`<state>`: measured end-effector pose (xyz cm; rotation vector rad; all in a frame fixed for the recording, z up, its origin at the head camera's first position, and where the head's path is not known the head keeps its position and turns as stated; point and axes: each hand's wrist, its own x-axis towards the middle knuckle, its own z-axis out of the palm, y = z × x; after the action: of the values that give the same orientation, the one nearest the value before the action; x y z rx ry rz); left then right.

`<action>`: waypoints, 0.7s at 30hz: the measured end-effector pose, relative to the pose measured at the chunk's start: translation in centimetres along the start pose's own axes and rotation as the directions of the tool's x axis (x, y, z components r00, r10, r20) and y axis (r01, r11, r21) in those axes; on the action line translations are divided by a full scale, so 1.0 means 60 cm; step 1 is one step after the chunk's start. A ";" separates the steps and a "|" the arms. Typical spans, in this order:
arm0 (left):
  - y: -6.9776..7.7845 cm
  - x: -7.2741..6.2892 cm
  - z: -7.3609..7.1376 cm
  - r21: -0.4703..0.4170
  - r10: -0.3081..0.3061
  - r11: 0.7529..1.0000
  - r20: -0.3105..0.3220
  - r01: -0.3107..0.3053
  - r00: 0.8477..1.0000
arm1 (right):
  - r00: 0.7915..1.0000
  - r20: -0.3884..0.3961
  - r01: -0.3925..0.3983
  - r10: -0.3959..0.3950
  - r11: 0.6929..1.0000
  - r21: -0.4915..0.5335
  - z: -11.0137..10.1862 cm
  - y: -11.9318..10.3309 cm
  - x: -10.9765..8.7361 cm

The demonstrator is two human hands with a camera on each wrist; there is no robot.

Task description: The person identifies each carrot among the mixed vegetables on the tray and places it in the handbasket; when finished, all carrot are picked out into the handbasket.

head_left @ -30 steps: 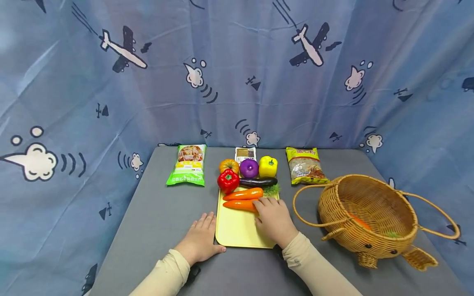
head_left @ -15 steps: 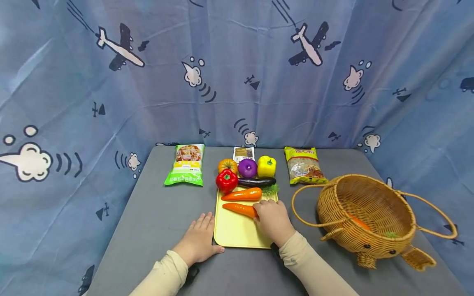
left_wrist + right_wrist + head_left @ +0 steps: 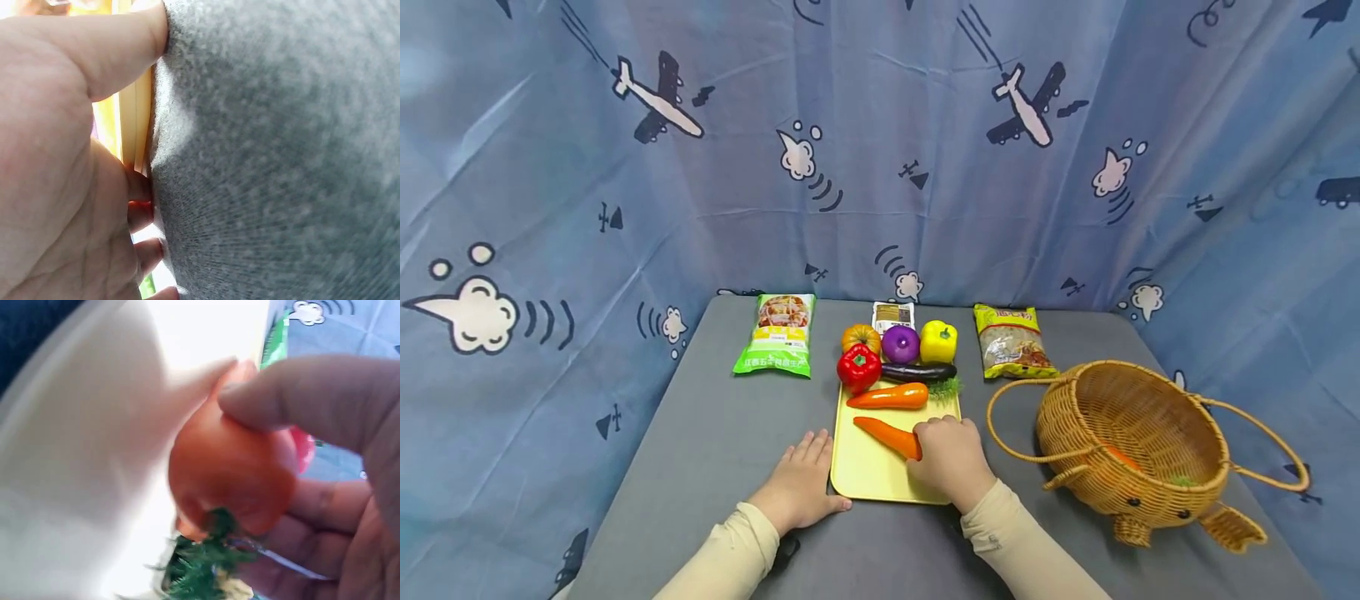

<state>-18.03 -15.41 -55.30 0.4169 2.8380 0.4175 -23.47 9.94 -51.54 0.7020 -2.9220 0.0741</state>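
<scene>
My right hand (image 3: 953, 457) grips an orange carrot (image 3: 886, 435) near its thick end, over the yellow tray (image 3: 880, 482). In the right wrist view the thumb presses on the carrot (image 3: 231, 462), whose green leaves hang below. My left hand (image 3: 801, 483) rests flat on the table by the tray's left edge, fingers straight; the left wrist view shows the thumb close to the tray rim (image 3: 128, 125). A second carrot (image 3: 891, 396) lies across the tray behind the held one. Farther back sit a red bell pepper (image 3: 859, 368) and an eggplant (image 3: 917, 372).
A wicker basket (image 3: 1075, 417) with a carrot (image 3: 1123, 457) inside stands at the right. Behind the tray are a pumpkin (image 3: 861, 337), a purple round vegetable (image 3: 900, 343), a yellow pepper (image 3: 938, 342) and a small packet (image 3: 892, 314). Bags (image 3: 781, 333) flank them, with a curtain (image 3: 865, 167) behind.
My right fingers have closed round the front carrot and its thick end has moved toward me, so it now lies at a slant, apart from the other carrot. My left hand has stayed put.
</scene>
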 end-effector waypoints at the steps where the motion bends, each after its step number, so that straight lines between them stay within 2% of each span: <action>1: 0.001 0.000 0.000 -0.001 0.001 1.000 0.000 -0.001 1.000 | 0.999 -0.031 0.013 -0.013 1.000 0.002 -0.006 0.001 -0.007; 3: 0.002 -0.001 -0.001 0.003 0.007 1.000 -0.002 -0.007 1.000 | 0.992 -0.111 0.052 -0.051 0.999 0.008 -0.023 0.004 -0.022; 6: 0.004 -0.002 -0.004 -0.008 0.007 1.000 0.003 -0.007 1.000 | 0.966 -0.243 0.097 -0.088 0.995 0.025 -0.057 0.011 -0.050; 9: 0.004 -0.003 -0.004 -0.002 0.007 1.000 0.009 -0.007 1.000 | 0.926 -0.364 0.119 -0.097 0.992 0.039 -0.097 0.027 -0.079; 13: 0.001 -0.003 -0.001 -0.011 0.001 1.000 0.017 -0.001 1.000 | 0.856 -0.509 0.126 -0.092 0.992 0.033 -0.148 0.069 -0.116; 15: 0.000 -0.002 -0.001 -0.026 0.000 1.000 0.016 0.000 1.000 | 0.828 -0.556 0.109 -0.077 0.994 0.024 -0.171 0.096 -0.134; 17: 0.000 -0.002 -0.001 -0.034 -0.003 0.999 0.018 0.003 1.000 | 0.808 -0.587 0.068 -0.051 0.998 0.008 -0.192 0.126 -0.152; 21: 0.005 -0.006 -0.004 -0.042 -0.003 0.999 0.009 0.003 1.000 | 0.798 -0.601 -0.056 0.031 0.998 -0.022 -0.223 0.182 -0.188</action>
<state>-17.69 -15.28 -54.92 0.4056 2.8156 0.4721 -16.87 25.81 -40.09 0.4849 -2.3131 0.2040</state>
